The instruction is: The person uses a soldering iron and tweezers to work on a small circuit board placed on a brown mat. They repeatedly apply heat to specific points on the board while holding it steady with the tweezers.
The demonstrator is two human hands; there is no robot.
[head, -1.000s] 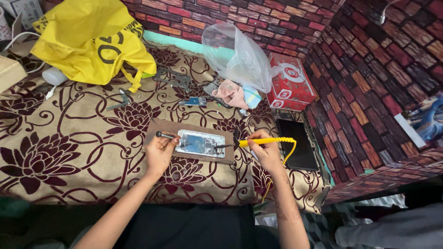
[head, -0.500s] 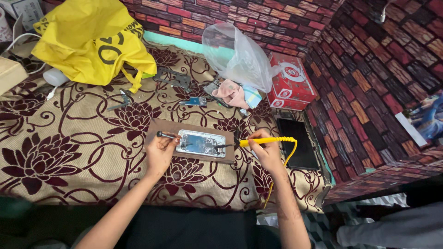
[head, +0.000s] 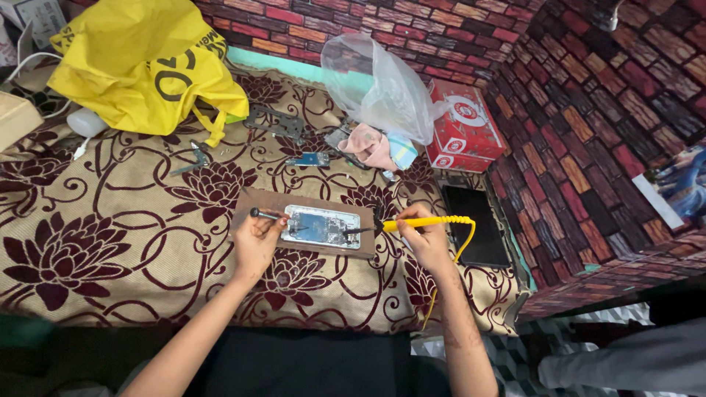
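Two hands at an opened phone on a wooden board

We see our left hand [head: 257,239] closed around a thin dark tool [head: 266,215] at the left end of the opened phone [head: 321,226], which lies flat on a wooden board [head: 254,200] on the flowered cloth [head: 132,242]. Our right hand [head: 426,239], just right of the phone, grips a yellow-handled soldering iron [head: 419,221] whose dark tip reaches the phone's right end. A yellow bag [head: 140,66] lies well behind.

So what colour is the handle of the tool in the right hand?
Yellow: the soldering iron handle, with its matching cord, shows clearly in the head view.
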